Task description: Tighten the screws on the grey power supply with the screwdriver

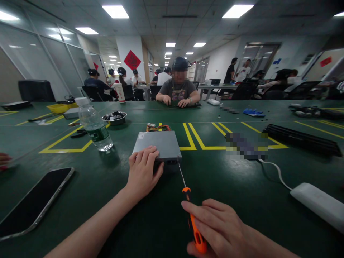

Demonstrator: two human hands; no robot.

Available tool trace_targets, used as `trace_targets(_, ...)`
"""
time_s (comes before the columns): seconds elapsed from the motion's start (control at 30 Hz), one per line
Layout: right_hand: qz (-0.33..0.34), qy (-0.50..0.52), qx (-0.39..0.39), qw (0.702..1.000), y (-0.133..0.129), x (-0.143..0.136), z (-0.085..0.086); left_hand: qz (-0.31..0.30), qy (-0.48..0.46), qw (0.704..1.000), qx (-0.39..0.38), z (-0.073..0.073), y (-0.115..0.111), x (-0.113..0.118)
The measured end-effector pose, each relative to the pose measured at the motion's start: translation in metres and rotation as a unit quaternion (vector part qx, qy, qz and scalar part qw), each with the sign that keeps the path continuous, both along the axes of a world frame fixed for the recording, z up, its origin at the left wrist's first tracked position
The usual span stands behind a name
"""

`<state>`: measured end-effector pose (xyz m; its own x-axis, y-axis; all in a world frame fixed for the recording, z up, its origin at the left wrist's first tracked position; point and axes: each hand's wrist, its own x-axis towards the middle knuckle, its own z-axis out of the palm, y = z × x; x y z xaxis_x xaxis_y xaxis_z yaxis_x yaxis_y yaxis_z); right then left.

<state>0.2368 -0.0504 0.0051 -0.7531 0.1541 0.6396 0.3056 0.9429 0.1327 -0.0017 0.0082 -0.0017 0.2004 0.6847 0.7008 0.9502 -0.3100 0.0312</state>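
Note:
A grey metal computer power supply (158, 142) lies on the green table, its bundle of coloured cables (161, 128) at the far side. My left hand (145, 166) grips its near left corner, fingers on the top and thumb against the front face. In my right hand (217, 224) is an orange and black screwdriver (199, 238), fingers wrapped along the handle. The screwdriver's shaft points away from me, and its tip meets the front face near the right corner, beside the power socket. Whether the tip sits in a screw is too small to tell.
A water bottle (95, 129) and a metal bowl of small dark parts (114, 118) stand to the left. A phone (36, 200) lies near left. At right are a white power bank-like block (318, 204) with a cable and a long black part (301, 139). A person (178, 86) sits opposite.

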Motion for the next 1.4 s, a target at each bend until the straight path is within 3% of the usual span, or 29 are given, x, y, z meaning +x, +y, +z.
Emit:
trace_targets(0.27,0.019,-0.047,-0.018,0.999,0.001,-0.008,0.01,-0.004,0.0,1.0,0.006,0.0,-0.001,0.0)
trace_targets(0.5,0.017,0.029,-0.006,0.999,0.001,-0.004,-0.006,-0.004,0.001,1.0,0.003,0.0,0.0,0.001)
trace_targets(0.73,0.022,-0.02,-0.017,0.999,0.0,-0.013,0.007,-0.006,0.001,1.0,0.007,0.002,-0.002,0.001)
trace_targets(0.97,0.024,0.042,0.005,0.999,0.003,-0.011,0.003,-0.004,0.0,1.0,-0.001,-0.001,0.0,-0.001)
trace_targets(1.17,0.015,-0.036,-0.002,0.999,0.0,-0.014,0.009,-0.003,-0.005,1.0,-0.004,0.0,-0.001,-0.001)
trace_targets(1.4,0.036,0.002,0.002,0.999,0.003,-0.017,-0.003,-0.001,-0.006,1.0,0.002,0.0,-0.001,0.0)
